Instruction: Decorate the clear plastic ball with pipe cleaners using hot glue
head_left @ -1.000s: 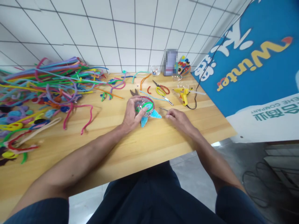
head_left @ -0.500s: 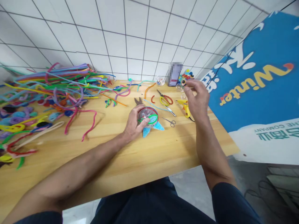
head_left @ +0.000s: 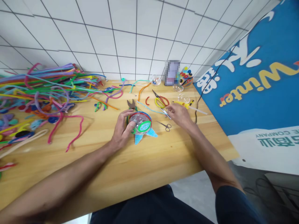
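My left hand (head_left: 122, 129) is curled around the left side of a clear plastic ball (head_left: 138, 119), which rests on the table. A red and blue pipe-cleaner band rims the ball; a green-edged light-blue oval is on its front, and two light-blue pointed pieces stick out below. To the right, my right hand (head_left: 179, 115) is closed with its fingertips together, beside a craft knife (head_left: 166, 114); whatever it pinches, if anything, is hidden. Small silver scissors (head_left: 165, 125) lie between the ball and my right hand. Behind my right hand, the yellow glue gun (head_left: 184, 103) is partly covered.
Pliers (head_left: 132, 105) lie behind the ball, and yellow-and-red scissors (head_left: 160, 101) further right. A big heap of pipe cleaners (head_left: 53, 81) covers the table's left. At the back stand a phone (head_left: 172, 73), a decorated ball (head_left: 186, 77) and clear half-spheres (head_left: 155, 80). A black cord runs at right.
My right hand put down the small scissors, reached toward the decorated ball at the back, then came back down near the craft knife. My left hand has stayed on the ball, its thumb now off the oval.
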Available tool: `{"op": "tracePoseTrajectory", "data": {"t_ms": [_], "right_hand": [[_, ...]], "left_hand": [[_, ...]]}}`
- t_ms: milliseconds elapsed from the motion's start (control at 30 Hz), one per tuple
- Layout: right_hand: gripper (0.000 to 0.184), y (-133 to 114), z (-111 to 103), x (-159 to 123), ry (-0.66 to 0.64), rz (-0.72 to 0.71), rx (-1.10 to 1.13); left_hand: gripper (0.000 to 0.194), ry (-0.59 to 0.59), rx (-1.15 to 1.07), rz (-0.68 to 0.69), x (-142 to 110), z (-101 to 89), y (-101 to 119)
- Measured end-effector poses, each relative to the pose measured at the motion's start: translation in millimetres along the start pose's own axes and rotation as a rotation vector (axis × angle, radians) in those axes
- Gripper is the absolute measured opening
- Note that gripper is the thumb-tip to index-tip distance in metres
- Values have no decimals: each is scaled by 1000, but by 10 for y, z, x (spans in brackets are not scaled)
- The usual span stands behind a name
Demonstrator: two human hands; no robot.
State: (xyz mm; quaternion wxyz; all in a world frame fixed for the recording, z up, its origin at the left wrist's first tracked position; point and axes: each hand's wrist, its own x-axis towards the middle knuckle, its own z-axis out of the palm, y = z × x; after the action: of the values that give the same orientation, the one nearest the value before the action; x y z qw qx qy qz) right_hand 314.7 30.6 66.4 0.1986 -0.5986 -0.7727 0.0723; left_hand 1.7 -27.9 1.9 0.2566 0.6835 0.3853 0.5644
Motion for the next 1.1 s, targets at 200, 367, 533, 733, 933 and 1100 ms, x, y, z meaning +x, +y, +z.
{"op": "tracePoseTrajectory", "data": {"t_ms": [200,367,533,733,933,1100], "right_hand": [[18,80,249,-97,-189,1,-194],[23,6,193,-145,-78,-101,-87],[16,-186,-193,-230,391,-281,136],[13,-226,-700,464,561,-171,92],[25,-360,-852,760,519,-75,202],[17,-1176,-467,131,60,-337,150]], "left_hand": [[37,-11,-19,-64,-8,-24,15],[40,35,5,-104,-5,-14,22],[40,50,25,-93,-10,4,18],[40,34,8,-69,-6,31,-4],[42,83,-16,-82,33,75,17],[43,154,-91,-27,169,15,332]]}}
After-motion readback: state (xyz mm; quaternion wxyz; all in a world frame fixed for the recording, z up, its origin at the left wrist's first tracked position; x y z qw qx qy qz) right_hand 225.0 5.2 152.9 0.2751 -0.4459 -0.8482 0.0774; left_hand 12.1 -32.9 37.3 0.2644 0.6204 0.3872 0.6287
